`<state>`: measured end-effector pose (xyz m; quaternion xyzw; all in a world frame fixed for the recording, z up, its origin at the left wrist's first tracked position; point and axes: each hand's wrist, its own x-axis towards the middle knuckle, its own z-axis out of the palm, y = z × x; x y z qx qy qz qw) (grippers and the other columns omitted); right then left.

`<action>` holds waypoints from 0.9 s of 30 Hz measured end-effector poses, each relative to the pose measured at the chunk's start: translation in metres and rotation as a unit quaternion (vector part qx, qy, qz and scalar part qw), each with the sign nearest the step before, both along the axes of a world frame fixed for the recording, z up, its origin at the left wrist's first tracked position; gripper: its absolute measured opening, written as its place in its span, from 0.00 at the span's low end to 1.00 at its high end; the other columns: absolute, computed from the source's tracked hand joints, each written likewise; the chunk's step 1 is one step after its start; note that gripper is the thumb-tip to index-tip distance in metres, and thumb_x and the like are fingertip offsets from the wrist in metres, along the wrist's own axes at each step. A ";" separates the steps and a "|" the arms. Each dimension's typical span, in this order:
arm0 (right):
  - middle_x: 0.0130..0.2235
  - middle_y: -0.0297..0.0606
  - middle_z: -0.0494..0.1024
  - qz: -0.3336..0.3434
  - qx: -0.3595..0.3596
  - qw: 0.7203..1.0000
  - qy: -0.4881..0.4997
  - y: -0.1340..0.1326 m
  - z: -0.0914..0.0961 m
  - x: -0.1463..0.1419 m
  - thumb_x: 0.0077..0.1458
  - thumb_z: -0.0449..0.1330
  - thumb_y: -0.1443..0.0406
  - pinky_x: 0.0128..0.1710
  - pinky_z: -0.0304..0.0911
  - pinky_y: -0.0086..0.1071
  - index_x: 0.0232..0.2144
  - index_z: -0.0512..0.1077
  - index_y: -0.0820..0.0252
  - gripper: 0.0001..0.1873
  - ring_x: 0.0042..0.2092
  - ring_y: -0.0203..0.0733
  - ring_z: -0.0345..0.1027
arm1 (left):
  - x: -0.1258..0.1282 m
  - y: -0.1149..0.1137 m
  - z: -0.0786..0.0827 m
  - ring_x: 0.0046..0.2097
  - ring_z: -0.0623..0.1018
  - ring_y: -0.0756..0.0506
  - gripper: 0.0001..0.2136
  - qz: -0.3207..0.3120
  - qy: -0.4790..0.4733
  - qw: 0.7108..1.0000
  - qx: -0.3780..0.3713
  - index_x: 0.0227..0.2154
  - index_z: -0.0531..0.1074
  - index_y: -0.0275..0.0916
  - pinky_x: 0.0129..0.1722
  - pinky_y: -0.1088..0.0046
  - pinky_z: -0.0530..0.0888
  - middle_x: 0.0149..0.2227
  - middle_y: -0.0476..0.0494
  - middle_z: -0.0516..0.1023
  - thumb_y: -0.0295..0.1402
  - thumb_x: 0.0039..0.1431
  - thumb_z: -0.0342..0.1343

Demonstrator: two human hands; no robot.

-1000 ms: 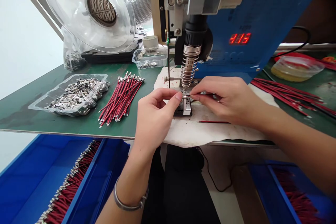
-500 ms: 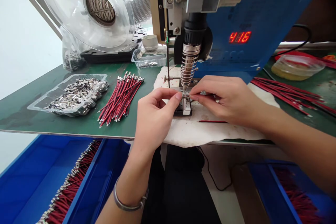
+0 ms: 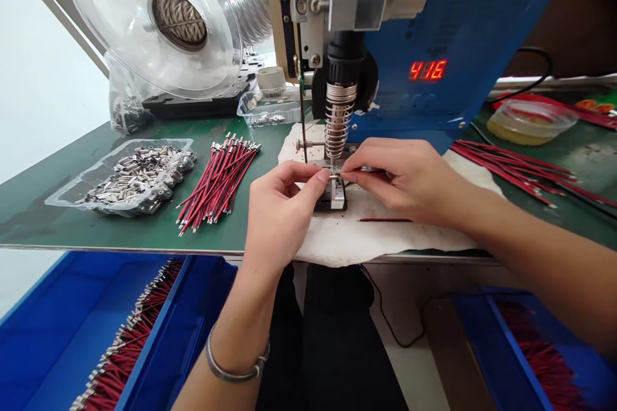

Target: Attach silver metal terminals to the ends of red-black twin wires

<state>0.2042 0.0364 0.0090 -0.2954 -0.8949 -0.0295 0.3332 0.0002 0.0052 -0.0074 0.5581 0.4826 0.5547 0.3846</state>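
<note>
Under the soldering machine's tip (image 3: 333, 157), both hands meet at a small metal fixture (image 3: 337, 194). My left hand (image 3: 282, 212) is closed in a pinch, thumb and forefinger on a tiny metal connector that the fingertips mostly hide. From the other side, my right hand (image 3: 409, 180) pinches a thin wire, its end at the connector; most of it is covered by the fingers. Whether wire and connector are joined, I cannot tell. A single red-and-black wire (image 3: 384, 219) lies on the white cloth (image 3: 347, 247) just below the right hand.
Left of the hands lie a bundle of red-and-black wires (image 3: 219, 183) and a clear tray (image 3: 62, 196) of metal connectors. More wires (image 3: 515, 170) rest at the right. The blue machine (image 3: 405, 19) stands behind. Blue bins (image 3: 159, 340) with wires sit below the table edge.
The whole view has shifted slightly, so things appear a little further left. Both hands keep their pinch at the fixture, with barely any movement.
</note>
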 end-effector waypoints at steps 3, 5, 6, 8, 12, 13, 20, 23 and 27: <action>0.36 0.36 0.81 0.003 -0.003 1.000 -0.002 0.001 0.001 0.000 0.67 0.58 0.67 0.33 0.64 0.33 0.37 0.77 0.58 0.07 0.35 0.40 0.74 | 0.000 0.000 0.000 0.31 0.74 0.49 0.09 -0.001 0.000 1.000 0.004 0.29 0.81 0.39 0.28 0.73 0.66 0.30 0.45 0.81 0.38 0.54 0.70; 0.37 0.36 0.82 0.002 -0.011 1.000 -0.003 0.001 0.001 0.001 0.67 0.58 0.66 0.35 0.65 0.34 0.37 0.77 0.56 0.07 0.36 0.41 0.75 | -0.001 0.001 -0.001 0.31 0.74 0.48 0.09 -0.002 0.002 1.000 0.007 0.30 0.81 0.39 0.27 0.73 0.66 0.30 0.45 0.81 0.38 0.55 0.70; 0.37 0.36 0.82 0.000 -0.017 1.000 -0.003 0.001 0.001 0.001 0.67 0.58 0.66 0.35 0.66 0.34 0.37 0.77 0.55 0.08 0.37 0.42 0.75 | -0.001 0.001 -0.001 0.30 0.74 0.48 0.09 -0.001 0.002 1.000 0.007 0.30 0.81 0.39 0.27 0.73 0.66 0.30 0.45 0.81 0.39 0.55 0.70; 0.37 0.36 0.82 -0.006 -0.024 1.000 -0.005 0.000 0.002 0.001 0.67 0.57 0.66 0.36 0.67 0.35 0.37 0.77 0.54 0.08 0.37 0.42 0.76 | -0.001 0.001 -0.002 0.30 0.74 0.48 0.08 0.000 0.005 1.000 0.009 0.30 0.81 0.39 0.27 0.73 0.66 0.30 0.45 0.81 0.38 0.55 0.69; 0.37 0.35 0.82 -0.008 -0.016 1.000 -0.006 0.000 0.002 0.001 0.67 0.57 0.67 0.36 0.68 0.35 0.36 0.77 0.54 0.09 0.37 0.42 0.76 | -0.001 0.001 -0.002 0.30 0.74 0.48 0.07 -0.001 0.006 1.000 0.014 0.29 0.81 0.40 0.27 0.72 0.66 0.30 0.46 0.81 0.37 0.56 0.69; 0.37 0.35 0.82 -0.007 -0.013 1.000 -0.007 0.000 0.002 0.001 0.67 0.57 0.67 0.36 0.68 0.34 0.36 0.77 0.54 0.09 0.38 0.42 0.76 | -0.001 0.000 -0.002 0.30 0.74 0.49 0.07 0.001 0.006 1.000 0.013 0.29 0.81 0.40 0.27 0.72 0.67 0.30 0.46 0.81 0.37 0.56 0.69; 0.37 0.35 0.82 -0.001 0.011 1.000 -0.011 0.001 0.001 0.002 0.67 0.58 0.68 0.35 0.67 0.33 0.37 0.77 0.55 0.08 0.37 0.41 0.76 | -0.001 -0.001 -0.002 0.30 0.74 0.49 0.07 -0.001 0.005 1.000 0.012 0.29 0.81 0.40 0.28 0.72 0.66 0.30 0.46 0.81 0.37 0.56 0.69; 0.37 0.35 0.82 -0.001 0.000 1.000 -0.012 0.001 0.001 0.002 0.67 0.58 0.68 0.36 0.67 0.33 0.37 0.77 0.54 0.08 0.38 0.41 0.76 | 0.000 0.000 -0.002 0.29 0.72 0.50 0.06 0.003 -0.008 1.000 0.029 0.31 0.79 0.40 0.27 0.73 0.65 0.30 0.47 0.80 0.36 0.58 0.68; 0.38 0.35 0.82 0.003 -0.013 1.000 -0.010 0.001 0.001 0.002 0.68 0.57 0.67 0.36 0.68 0.34 0.38 0.77 0.54 0.08 0.38 0.41 0.76 | 0.002 0.000 0.000 0.26 0.69 0.51 0.08 0.009 -0.024 0.999 0.038 0.30 0.76 0.40 0.27 0.73 0.66 0.28 0.49 0.78 0.37 0.62 0.64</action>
